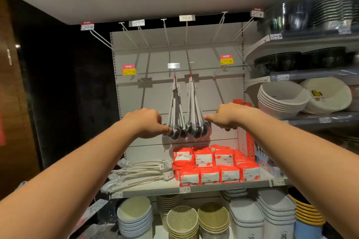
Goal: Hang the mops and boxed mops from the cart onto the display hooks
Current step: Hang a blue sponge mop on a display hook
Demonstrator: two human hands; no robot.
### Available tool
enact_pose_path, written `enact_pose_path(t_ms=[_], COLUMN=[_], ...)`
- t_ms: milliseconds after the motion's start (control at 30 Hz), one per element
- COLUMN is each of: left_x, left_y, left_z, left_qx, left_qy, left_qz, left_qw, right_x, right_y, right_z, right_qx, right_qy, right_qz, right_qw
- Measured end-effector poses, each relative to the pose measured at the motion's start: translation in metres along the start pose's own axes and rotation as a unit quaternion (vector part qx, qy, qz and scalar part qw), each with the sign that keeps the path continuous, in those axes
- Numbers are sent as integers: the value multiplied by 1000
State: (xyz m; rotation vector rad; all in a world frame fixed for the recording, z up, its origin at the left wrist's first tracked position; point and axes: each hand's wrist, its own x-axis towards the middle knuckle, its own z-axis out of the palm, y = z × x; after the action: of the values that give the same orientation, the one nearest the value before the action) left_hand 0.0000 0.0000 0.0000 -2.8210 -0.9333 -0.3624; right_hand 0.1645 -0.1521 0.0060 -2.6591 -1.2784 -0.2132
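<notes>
Two bunches of white-handled brushes with black heads [191,122] hang from two display hooks [192,63] on the grey back panel. My left hand [145,122] reaches in from the left with curled fingers and pinches the wrapped black heads of the left bunch. My right hand [226,115] is level with it on the right, fingers curled under, thumb pointing left and touching the right bunch. A tall red and white box [246,141] stands on the shelf just behind my right hand. Several long hooks [165,31] in the top row hang bare. No cart is in view.
White long-handled tools [139,172] lie on the shelf [194,188] at left, beside stacked red and white packets [215,165]. Basins [281,97] and dark bowls [279,61] fill the right-hand shelves. Baskets [182,221] and tubs [246,213] stand below. A dark panel stands at left.
</notes>
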Motion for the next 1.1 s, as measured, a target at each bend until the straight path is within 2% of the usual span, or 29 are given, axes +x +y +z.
enact_pose_path(t_ms=[300,533,800,1100], left_x=[12,25,64,125], left_y=[-59,-68,-44,18], left_z=[24,40,57,71], left_qx=[5,-1,-6,-9], left_qy=[-16,-29,-28,-38], left_qz=[10,7,-9,-24], left_qw=[1000,1000,1000,999], right_x=[33,54,90,139], right_y=[-49,-51,-17,53], right_z=[34,46,55,57], right_qx=[-10,-21,-28,-53], right_qy=[-24,-33,-42,-37], right_qz=[27,13,-11,-37], right_qw=[999,999,999,997])
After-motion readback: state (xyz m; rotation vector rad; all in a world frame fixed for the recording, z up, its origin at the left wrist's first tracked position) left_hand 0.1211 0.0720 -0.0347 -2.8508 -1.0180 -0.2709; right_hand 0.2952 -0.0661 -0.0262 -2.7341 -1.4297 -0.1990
